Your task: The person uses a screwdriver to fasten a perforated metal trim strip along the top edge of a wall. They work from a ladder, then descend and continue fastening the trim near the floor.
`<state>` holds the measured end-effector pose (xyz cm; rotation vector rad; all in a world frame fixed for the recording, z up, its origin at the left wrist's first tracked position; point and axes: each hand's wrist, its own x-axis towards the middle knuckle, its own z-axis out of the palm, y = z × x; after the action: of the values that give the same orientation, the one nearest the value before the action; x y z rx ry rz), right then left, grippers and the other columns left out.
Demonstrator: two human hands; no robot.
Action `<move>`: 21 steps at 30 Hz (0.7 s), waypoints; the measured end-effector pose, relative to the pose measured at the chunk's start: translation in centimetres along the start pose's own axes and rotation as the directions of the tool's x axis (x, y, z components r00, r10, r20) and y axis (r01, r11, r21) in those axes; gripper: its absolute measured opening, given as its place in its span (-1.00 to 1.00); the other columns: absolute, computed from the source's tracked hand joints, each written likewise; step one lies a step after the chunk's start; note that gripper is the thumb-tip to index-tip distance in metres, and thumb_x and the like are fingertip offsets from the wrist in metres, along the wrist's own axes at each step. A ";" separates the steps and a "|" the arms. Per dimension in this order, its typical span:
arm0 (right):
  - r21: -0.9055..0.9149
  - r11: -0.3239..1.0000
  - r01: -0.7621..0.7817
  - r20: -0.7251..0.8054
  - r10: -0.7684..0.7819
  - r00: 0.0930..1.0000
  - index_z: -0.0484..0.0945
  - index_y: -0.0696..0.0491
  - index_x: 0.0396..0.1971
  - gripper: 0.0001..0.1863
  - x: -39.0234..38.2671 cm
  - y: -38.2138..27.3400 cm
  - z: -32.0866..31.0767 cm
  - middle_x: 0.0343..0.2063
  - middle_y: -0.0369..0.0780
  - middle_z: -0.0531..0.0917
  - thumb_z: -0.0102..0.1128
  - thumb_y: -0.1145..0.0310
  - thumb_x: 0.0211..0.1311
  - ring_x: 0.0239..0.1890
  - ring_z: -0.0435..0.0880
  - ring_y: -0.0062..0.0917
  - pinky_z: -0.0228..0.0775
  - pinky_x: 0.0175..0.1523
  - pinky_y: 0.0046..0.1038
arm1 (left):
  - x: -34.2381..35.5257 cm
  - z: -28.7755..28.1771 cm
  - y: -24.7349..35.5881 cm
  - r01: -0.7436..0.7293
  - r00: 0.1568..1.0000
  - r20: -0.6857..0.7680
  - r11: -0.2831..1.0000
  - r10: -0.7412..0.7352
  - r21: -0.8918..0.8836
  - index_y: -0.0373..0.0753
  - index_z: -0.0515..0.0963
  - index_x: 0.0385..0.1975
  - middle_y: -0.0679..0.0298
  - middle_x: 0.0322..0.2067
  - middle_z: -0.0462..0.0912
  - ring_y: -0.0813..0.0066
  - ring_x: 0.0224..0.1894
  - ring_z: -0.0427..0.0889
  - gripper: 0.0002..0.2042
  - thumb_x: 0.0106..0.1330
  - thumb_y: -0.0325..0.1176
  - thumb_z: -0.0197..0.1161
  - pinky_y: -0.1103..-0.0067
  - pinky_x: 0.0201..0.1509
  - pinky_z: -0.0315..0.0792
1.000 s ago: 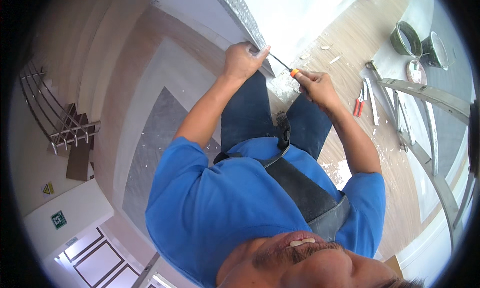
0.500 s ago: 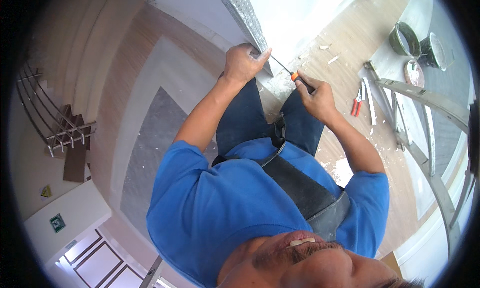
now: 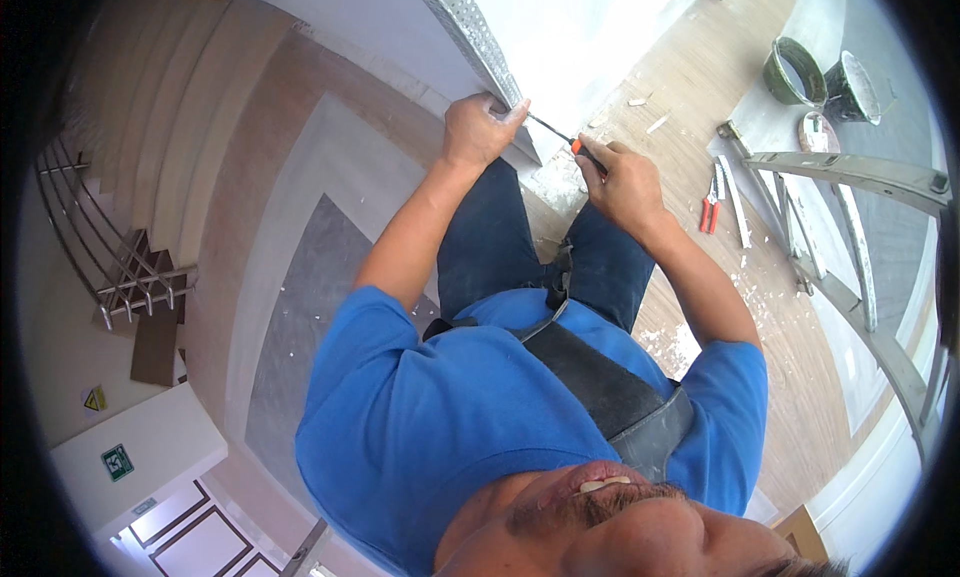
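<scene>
My left hand (image 3: pixel 475 132) is closed around the lower part of a perforated metal strip (image 3: pixel 455 27) that rises along a white wall (image 3: pixel 590 27), its thumb on the strip's edge. My right hand (image 3: pixel 625 187) holds an orange-and-black screwdriver (image 3: pixel 580 148), with fingers wrapped round the handle. The screwdriver's thin shaft points up and left to the strip, just beside my left thumb; its tip is too small to make out. White debris lies on the floor below, between my knees.
Red-handled snips (image 3: pixel 709 215) and a long white offcut (image 3: pixel 741 217) lie to my right, beside an aluminium ladder (image 3: pixel 860 167). Behind are a green bucket (image 3: pixel 775 77), a second bucket (image 3: pixel 855 102) and a round container (image 3: pixel 818 137). Stairs (image 3: pixel 170 97) and metal railing (image 3: pixel 130 292) are at left.
My right hand's grip on the screwdriver handle has shifted slightly, and both hands with the screwdriver sit a little further left in the picture. My left hand still holds the strip.
</scene>
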<state>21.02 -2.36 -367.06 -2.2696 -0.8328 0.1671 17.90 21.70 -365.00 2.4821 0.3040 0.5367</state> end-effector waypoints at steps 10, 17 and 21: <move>0.049 0.999 -0.020 -0.119 0.026 0.993 0.67 0.01 0.08 -0.61 -0.6 3.0 -1.7 -0.36 -0.04 0.68 0.29 0.21 0.29 -0.32 0.68 -0.10 0.48 -0.16 -0.19 | 0.3 0.4 0.3 -0.049 0.996 -0.077 0.999 0.048 -0.006 -0.42 0.62 -0.62 -0.07 -0.63 0.62 0.08 -0.60 0.60 -0.50 0.15 0.00 0.48 0.31 -0.43 0.45; 0.240 0.937 -0.254 -0.140 0.293 0.946 0.68 0.02 0.05 -0.59 -5.3 6.1 0.1 -0.17 -0.01 0.74 0.29 0.14 0.28 -0.16 0.72 -0.07 0.53 0.00 -0.21 | 0.1 1.5 2.1 0.034 0.999 0.004 0.989 -0.035 0.147 -0.34 0.70 -0.47 -0.01 -0.50 0.72 0.05 -0.40 0.74 -0.66 0.16 -0.11 0.48 0.35 -0.28 0.56; 0.303 0.928 -0.218 -0.133 0.267 0.954 0.67 0.04 0.06 -0.58 -6.5 7.9 0.0 -0.12 0.01 0.72 0.28 0.14 0.29 -0.11 0.71 -0.08 0.53 0.04 -0.20 | 0.3 3.6 3.4 0.046 0.997 0.049 0.992 -0.052 0.117 -0.36 0.69 -0.45 -0.04 -0.48 0.71 0.00 -0.41 0.72 -0.64 0.12 -0.10 0.51 0.34 -0.29 0.56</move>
<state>20.05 -10.66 -372.96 -2.0708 -0.4042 0.1883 20.09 17.26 -365.68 2.5883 0.3845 0.4442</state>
